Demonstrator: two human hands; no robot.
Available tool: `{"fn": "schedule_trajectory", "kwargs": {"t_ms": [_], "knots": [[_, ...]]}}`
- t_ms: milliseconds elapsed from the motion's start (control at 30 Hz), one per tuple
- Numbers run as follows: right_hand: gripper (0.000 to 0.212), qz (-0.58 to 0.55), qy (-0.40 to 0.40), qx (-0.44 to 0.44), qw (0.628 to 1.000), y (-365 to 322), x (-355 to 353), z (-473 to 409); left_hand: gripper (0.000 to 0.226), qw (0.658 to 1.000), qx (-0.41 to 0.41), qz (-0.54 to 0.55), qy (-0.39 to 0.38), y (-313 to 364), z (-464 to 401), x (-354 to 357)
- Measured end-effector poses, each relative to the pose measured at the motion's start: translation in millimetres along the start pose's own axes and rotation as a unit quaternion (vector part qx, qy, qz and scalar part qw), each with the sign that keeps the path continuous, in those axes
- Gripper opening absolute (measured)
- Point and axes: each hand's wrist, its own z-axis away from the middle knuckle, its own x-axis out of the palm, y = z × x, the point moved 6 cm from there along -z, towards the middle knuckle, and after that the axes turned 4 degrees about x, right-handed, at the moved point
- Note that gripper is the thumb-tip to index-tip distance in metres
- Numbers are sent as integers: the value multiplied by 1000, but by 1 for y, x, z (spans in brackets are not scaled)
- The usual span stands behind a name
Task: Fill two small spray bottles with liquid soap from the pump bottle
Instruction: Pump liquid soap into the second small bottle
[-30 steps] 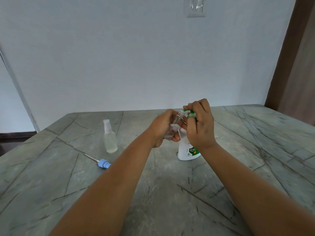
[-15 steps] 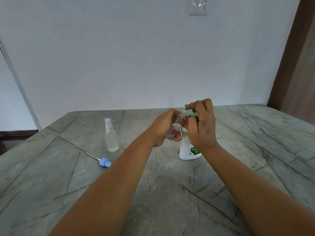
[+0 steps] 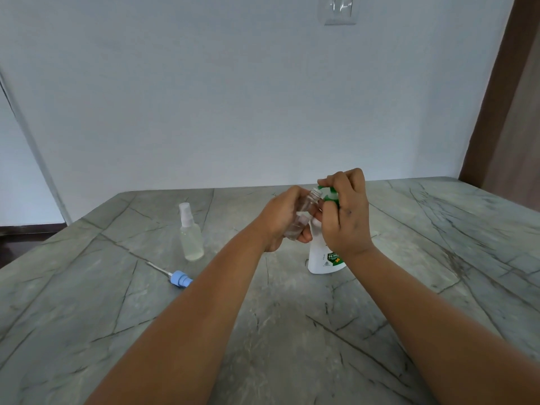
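Observation:
My left hand (image 3: 282, 220) grips a small clear spray bottle (image 3: 304, 213) with no cap, tilted so its threaded mouth sits under the pump's spout. My right hand (image 3: 346, 217) curls over the green pump head (image 3: 331, 195) of the white soap bottle (image 3: 324, 258), which stands on the table and is mostly hidden behind my hand. A second small spray bottle (image 3: 191, 233), capped with a white sprayer and holding pale liquid, stands upright to the left. A blue sprayer cap (image 3: 179, 278) with its dip tube lies on the table in front of it.
The grey marble-patterned table (image 3: 292, 331) reaches a white wall behind. A brown door frame (image 3: 502, 92) stands at the right, and a clear wall fitting (image 3: 337, 10) hangs above.
Both hands and the bottles keep their positions at the pump; only the camera view has shifted slightly.

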Motion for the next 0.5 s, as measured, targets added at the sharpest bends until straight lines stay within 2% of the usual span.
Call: {"fn": "schedule_trajectory", "kwargs": {"t_ms": [233, 500], "knots": [[22, -1, 8, 19, 1000, 4, 1, 0, 38, 1000, 3, 4, 4, 0, 2, 1], [32, -6, -2, 28, 1000, 4, 1, 0, 38, 1000, 9, -9, 1, 0, 1, -1]]}}
